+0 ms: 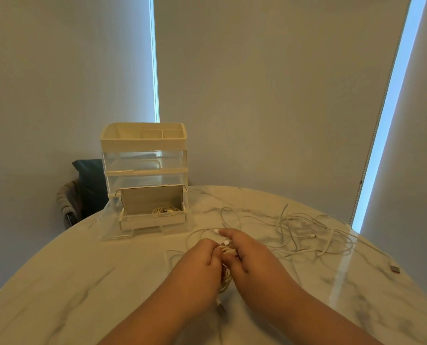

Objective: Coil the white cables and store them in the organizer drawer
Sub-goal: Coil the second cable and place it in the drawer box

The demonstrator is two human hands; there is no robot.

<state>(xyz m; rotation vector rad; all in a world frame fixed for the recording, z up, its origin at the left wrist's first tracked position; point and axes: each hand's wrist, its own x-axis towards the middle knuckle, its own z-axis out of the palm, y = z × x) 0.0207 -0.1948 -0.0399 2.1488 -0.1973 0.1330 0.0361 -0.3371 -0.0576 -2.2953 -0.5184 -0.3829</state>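
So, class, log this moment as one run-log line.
left hand: grips cable coil | right hand: pinches same coil | bottom drawer: open, one coiled cable inside | loose cables: tangled on table

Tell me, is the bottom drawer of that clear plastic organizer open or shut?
Open: the clear bottom drawer sticks out from the organizer, a coiled white cable lying inside.

My table [83, 282] is white marble with grey veins; the loose cables [307, 220] at the right of the frame and the cable bundle [225, 278] in my grip are white. The organizer [142, 143] at centre left has a cream top over clear drawers [142, 160], with a beige box [150, 200] inside the lowest. A dark teal cushion [90, 183] shows behind it, against plain grey-beige blinds [269, 95].
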